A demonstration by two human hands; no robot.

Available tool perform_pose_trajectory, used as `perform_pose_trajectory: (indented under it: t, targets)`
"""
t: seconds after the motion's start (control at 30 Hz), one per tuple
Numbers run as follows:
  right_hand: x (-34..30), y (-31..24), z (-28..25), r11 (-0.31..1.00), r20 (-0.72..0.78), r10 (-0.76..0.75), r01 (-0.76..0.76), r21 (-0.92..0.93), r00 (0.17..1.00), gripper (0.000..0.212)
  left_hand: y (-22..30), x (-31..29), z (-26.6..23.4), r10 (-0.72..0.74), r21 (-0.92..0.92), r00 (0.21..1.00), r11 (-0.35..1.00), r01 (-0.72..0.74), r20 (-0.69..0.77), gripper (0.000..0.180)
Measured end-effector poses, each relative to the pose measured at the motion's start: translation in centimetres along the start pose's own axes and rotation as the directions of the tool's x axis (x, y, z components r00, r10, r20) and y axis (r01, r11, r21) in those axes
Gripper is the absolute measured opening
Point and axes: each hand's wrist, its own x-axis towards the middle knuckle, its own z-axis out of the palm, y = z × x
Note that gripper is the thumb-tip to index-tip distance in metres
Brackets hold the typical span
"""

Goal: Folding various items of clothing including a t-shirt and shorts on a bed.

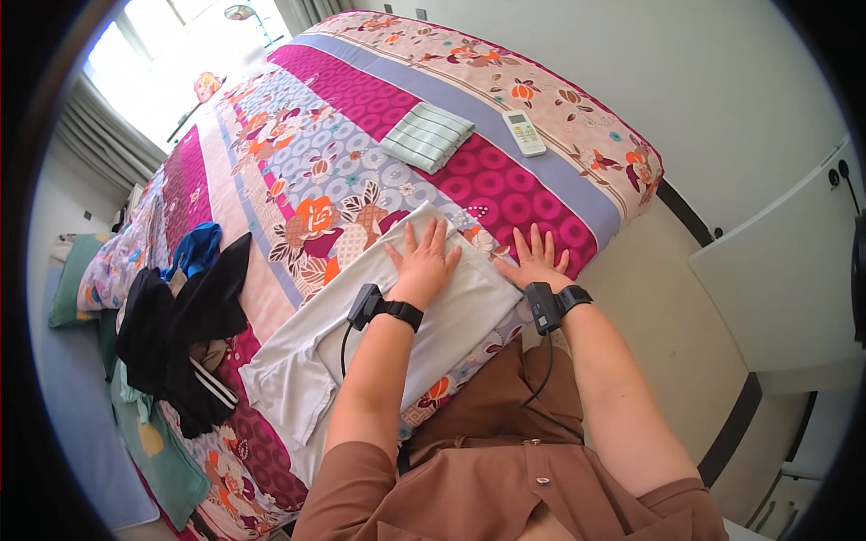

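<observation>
The white garment (465, 307) is thin, matt cloth, smooth with soft creases. Printed fabric forms the bedspread (316, 153); the striped cloth (428, 137) looks woven and matt. The remote control (524, 133) is smooth plastic, the wrist unit (544, 307) dark plastic.

My short-sleeved brown top (451, 496) bears small buttons (543, 481). Black straps (400, 312) on both wrists carry black boxes (545, 308) trailing thin cables (344, 350).

A bedroom in a home: a wide, floral-covered bed (350, 87), a green pillow (79, 261) at left, and a grey curtain (104, 140) beside the far-left window (135, 41).
</observation>
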Motion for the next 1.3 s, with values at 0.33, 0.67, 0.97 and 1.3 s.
perform_pose_trajectory:
  t: [0.33,0.67,0.97,1.3]
  targets:
    - [-0.2,0.1,-0.1,0.999,0.005,-0.008,0.008,0.044,1.000,0.095,0.5,1.3,0.4,-0.051,0.039,0.999,0.998,0.051,-0.005,0.067]
    - [-0.2,0.9,0.5,0.995,-0.056,-0.046,0.051,0.091,0.997,0.093,-4.3,-13.4,-2.9,0.000,0.024,0.969,1.000,0.006,-0.249,0.069]
    - [0.5,2.3,2.0,0.993,-0.171,-0.116,0.112,-0.035,0.978,0.083,-16.0,-38.2,0.6,-0.608,-0.318,0.609,0.791,0.523,-0.510,0.060]
    - [-2.7,5.0,4.9,0.967,-0.231,-0.178,0.213,0.138,0.957,0.073,-17.1,-43.1,5.6,-0.986,-0.930,0.162,0.101,0.355,-0.046,0.049]
